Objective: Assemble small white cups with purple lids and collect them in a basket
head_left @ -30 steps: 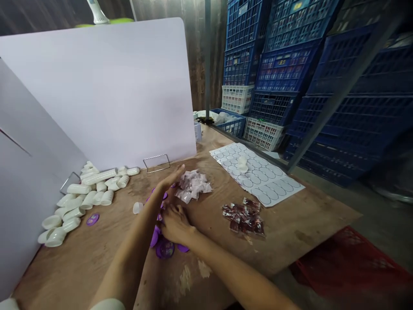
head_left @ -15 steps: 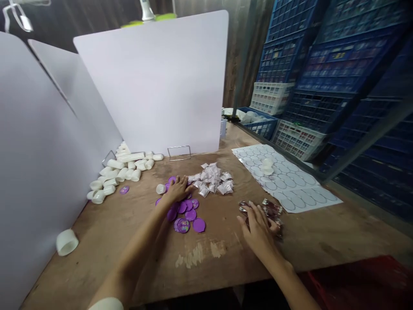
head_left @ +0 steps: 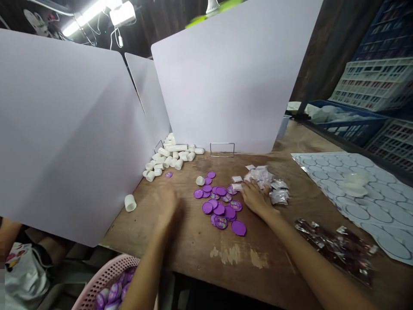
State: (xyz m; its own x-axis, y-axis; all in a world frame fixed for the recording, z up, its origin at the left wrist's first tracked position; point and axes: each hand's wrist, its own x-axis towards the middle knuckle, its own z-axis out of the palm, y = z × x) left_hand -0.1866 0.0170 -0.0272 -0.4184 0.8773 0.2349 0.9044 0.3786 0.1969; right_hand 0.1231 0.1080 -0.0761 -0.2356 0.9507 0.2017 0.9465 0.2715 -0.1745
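My left hand [head_left: 167, 201] is smeared by motion over the bare wood, between a lone white plastic cup [head_left: 130, 203] and the scattered purple lids [head_left: 219, 209]. Its fingers cannot be made out. Palm down, my right hand [head_left: 256, 198] reaches to the near edge of a heap of small white packets [head_left: 261, 175], fingers apart and touching some of them. Just left of that hand lie the lids, some plain and some with a printed face. A small white cup [head_left: 200, 181] stands by the lids' far left edge.
White cups [head_left: 167, 161] are piled at the back left against white partition panels [head_left: 219, 86]. Dark red-brown packets [head_left: 338, 249] lie near my right forearm, beside a sheet printed with ovals [head_left: 380, 211]. A pink basket [head_left: 93, 280] of purple-lidded items stands below the table's left edge.
The view has swung left, bringing the pink basket into sight. My right hand has left the dark packets for the white ones; my left hand has moved left off the lids.
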